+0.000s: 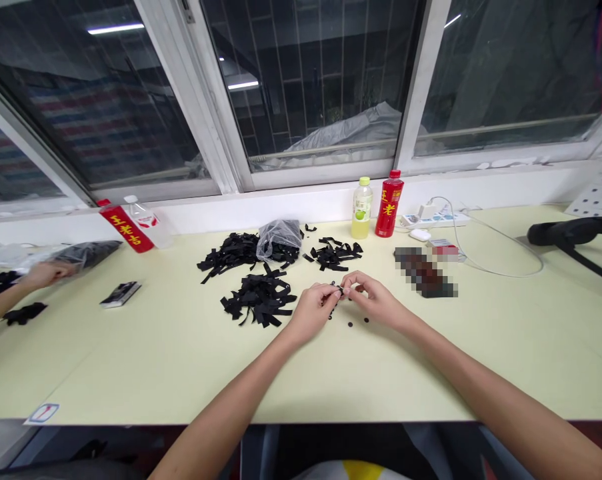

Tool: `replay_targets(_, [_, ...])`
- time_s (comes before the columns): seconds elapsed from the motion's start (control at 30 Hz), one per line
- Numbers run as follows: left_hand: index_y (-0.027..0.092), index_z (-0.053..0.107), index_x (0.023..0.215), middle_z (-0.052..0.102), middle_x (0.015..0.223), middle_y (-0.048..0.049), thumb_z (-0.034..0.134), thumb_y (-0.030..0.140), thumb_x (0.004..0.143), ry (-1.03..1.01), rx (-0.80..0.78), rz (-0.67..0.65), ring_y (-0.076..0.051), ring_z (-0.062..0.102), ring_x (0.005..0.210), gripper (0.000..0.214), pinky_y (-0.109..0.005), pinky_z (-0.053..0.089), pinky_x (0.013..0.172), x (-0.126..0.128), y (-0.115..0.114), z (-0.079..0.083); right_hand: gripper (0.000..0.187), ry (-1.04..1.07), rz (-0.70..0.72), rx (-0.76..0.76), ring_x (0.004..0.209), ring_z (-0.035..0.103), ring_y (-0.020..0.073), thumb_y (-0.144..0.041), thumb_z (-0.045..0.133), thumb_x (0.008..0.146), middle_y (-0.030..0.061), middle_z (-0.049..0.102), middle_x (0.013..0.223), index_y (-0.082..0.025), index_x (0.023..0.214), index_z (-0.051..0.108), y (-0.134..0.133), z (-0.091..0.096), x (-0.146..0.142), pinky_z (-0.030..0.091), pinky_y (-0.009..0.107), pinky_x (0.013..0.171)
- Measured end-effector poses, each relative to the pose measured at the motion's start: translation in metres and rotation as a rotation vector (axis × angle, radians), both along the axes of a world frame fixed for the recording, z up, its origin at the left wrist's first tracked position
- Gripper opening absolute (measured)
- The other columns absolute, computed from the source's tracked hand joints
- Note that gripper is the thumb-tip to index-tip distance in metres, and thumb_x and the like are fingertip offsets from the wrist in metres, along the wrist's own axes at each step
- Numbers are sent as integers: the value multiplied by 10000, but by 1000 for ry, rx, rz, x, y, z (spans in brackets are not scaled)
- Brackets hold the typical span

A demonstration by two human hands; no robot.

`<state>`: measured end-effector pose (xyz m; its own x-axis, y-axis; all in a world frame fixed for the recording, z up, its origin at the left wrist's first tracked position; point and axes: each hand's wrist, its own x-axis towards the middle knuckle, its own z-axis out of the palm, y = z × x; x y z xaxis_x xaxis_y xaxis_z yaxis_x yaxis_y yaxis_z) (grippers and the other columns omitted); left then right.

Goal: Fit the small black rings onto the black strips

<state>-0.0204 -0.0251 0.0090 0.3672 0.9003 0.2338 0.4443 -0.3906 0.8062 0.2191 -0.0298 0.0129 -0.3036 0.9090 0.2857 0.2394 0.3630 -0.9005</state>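
Observation:
My left hand [313,309] and my right hand [375,301] meet fingertip to fingertip above the table. Both are closed in a pinch on a small black piece [340,290], largely hidden by the fingers, so its exact kind does not show. Close below them lie small black round discs [350,325], with more partly covered by my hands. To the left of my left hand sits a pile of short black fabric strips [259,297]. A smaller heap of black strips [333,254] is just behind my hands.
Behind the piles, a clear plastic bag [279,240] rests on more black strips [235,252]. A yellow-green drink bottle [362,210], a red bottle [389,205] and a power strip [435,219] line the window side. At far left, another person's hand [51,273] touches a bag.

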Motion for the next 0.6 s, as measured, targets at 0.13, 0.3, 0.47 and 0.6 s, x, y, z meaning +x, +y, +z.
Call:
replay_targets(0.13, [235, 985, 1106, 868, 1017, -84, 682, 356, 1209, -21, -30, -35, -298, 729, 1050, 342, -391, 601, 1056, 3, -6, 1, 723, 148, 53, -130, 1068, 804, 311, -984, 894, 1015, 130, 882, 1181, -278, 1019, 743, 0, -3, -5, 684, 502, 1008])
replay_targets(0.3, [243, 985, 1082, 866, 1020, -78, 682, 346, 1230, -23, 1, -4, -290, 738, 1040, 352, -368, 601, 1006, 2, -5, -1, 788, 273, 101, -174, 1104, 819, 310, -1026, 976, 925, 137, 889, 1240, -269, 979, 764, 2, -8, -4, 722, 507, 1026])
replay_targets(0.47, [254, 968, 1058, 863, 988, -85, 703, 356, 1250, 11, 76, -19, -302, 749, 1033, 343, -384, 633, 1023, 1, -3, -5, 767, 302, 98, -208, 1079, 817, 295, -987, 1029, 900, 104, 880, 1156, -269, 978, 771, 2, -13, -7, 722, 506, 1073])
replay_targets(0.6, [259, 975, 1125, 883, 1041, -94, 683, 333, 1258, 6, 105, -36, -308, 768, 1055, 329, -395, 643, 1041, 2, -4, -6, 750, 340, 119, -243, 1026, 811, 283, -952, 1078, 861, 62, 843, 1025, -273, 979, 783, 3, -14, -9, 731, 512, 1089])
